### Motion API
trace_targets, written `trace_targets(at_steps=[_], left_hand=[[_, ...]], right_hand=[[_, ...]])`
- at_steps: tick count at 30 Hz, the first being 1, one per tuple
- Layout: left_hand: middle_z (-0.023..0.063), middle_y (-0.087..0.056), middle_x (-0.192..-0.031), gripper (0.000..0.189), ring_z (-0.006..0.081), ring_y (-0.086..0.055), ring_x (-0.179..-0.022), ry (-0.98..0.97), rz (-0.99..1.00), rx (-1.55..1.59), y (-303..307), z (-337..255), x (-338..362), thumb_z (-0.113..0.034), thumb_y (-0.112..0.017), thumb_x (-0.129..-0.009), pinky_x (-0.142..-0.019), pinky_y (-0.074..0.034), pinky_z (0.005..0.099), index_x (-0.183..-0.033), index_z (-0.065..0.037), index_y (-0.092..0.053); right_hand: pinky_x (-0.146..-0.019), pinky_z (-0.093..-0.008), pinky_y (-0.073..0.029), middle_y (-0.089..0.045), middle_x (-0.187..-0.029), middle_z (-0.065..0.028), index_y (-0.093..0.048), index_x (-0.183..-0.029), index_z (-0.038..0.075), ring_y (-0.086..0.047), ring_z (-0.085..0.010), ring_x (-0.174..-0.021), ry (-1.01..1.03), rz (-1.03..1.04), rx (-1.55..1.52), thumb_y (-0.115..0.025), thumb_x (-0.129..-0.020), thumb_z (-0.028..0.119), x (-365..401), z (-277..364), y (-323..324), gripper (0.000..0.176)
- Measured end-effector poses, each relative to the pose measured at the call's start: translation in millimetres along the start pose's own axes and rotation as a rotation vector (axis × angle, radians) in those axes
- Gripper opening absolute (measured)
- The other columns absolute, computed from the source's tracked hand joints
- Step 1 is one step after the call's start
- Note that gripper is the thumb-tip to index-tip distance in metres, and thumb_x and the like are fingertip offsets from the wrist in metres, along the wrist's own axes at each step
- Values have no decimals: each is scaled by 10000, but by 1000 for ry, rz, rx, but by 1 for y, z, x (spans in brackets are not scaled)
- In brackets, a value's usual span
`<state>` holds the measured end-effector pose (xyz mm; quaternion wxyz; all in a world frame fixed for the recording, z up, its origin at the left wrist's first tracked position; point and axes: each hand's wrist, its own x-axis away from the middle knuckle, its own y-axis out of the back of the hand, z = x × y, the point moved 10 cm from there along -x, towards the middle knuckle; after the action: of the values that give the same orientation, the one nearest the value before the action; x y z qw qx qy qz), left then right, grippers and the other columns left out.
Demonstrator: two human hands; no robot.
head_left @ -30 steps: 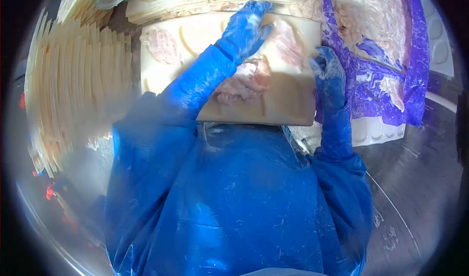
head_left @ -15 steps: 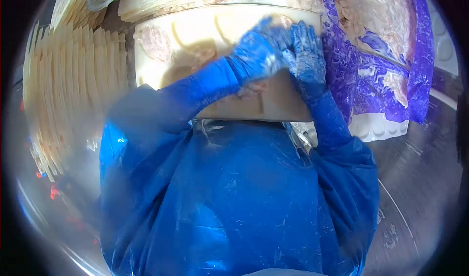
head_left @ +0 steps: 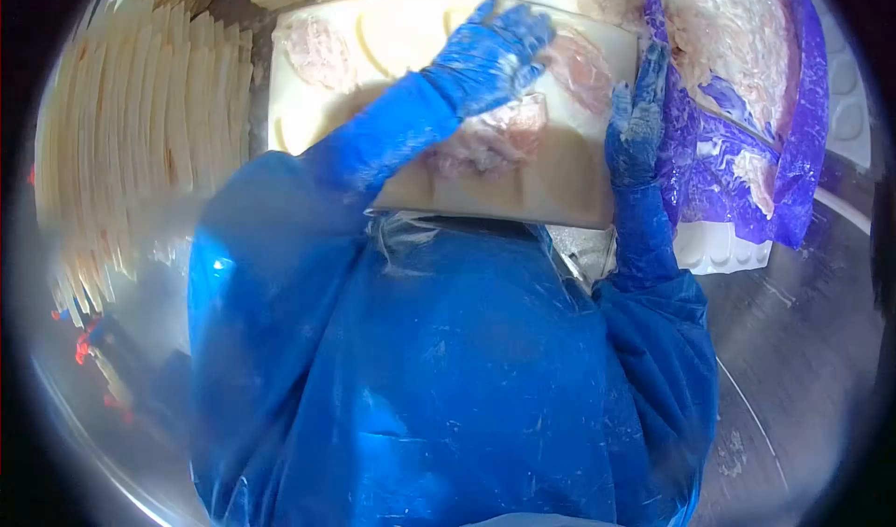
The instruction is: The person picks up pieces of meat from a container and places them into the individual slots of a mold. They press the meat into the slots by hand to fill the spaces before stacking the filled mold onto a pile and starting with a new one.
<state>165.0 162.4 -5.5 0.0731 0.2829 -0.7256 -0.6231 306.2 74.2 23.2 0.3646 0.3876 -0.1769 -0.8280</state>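
On cream tray (head_left: pixel 401 42) lie meat pcs (head_left: pixel 317 53); L hand (head_left: pixel 495 56) over it, fingers apart; R hand (head_left: pixel 639 130) by R edge, thumb off fingers. Prob. placing pcs; next needs mid pc (head_left: pixel 504 133) gripped.

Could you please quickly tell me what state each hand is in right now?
Left hand: open, over the cream tray beside a piece of meat, nothing visibly gripped.
Right hand: open, by the tray's right edge and the purple plastic, nothing visibly gripped.

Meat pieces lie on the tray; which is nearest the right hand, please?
The upper-right piece on the tray, close beside the right hand; the middle piece and upper-left piece lie farther left.
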Motion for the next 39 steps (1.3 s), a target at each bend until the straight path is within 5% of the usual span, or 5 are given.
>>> trace_targets(at_steps=[4, 12, 24, 33, 39], left_hand=[[143, -557, -1406, 391, 267, -449, -1379, 157, -240, 175, 63, 24, 45, -166, -600, -979, -1143, -355, 450, -1362, -92, -572], [100, -671, -901, 184, 303, -632, -911, 131, -56, 61, 35, -20, 107, -276, -655, -827, -782, -504, 463, -891, -104, -660], [139, -632, -1019, 363, 356, -604, -932, 66, 118, 60, 13, -41, 75, -327, -716, -826, -797, -489, 467, -1097, -96, -645], [-5, -624, -923, 125, 96, -576, -953, 452, -56, 1397, 45, 24, 54, -113, -662, -972, -878, -476, 249, -1053, -18, -654], [91, -683, -905, 212, 208, -664, -847, 188, -438, 109, 103, 85, 21, -239, -662, -906, -740, -534, 402, -1001, -50, -673]], right_hand=[[-1134, -448, -370, -412, -1517, -237, -397, -1503, 32, -411, -380, -1398, 341, 433, 696, -620, -964, 256, 21, -15, -36, 625], [-969, -467, -471, -655, -1142, -168, -645, -1179, 57, -608, -368, -1081, 147, 554, 67, -709, -891, 219, 60, 47, -43, 337], [-995, -428, -438, -622, -1117, -170, -641, -1147, 74, -572, -345, -1099, 228, 654, 140, -681, -917, 248, 71, 45, -39, 291], [-647, -271, -442, -535, -751, 18, -648, -995, 44, -515, -95, -689, -387, 644, -588, -693, -927, 219, 9, 46, -39, 192], [-785, -261, -498, -648, -925, -48, -661, -1046, 35, -615, -138, -847, -296, 348, -572, -622, -972, 153, -25, 18, -55, 145]])
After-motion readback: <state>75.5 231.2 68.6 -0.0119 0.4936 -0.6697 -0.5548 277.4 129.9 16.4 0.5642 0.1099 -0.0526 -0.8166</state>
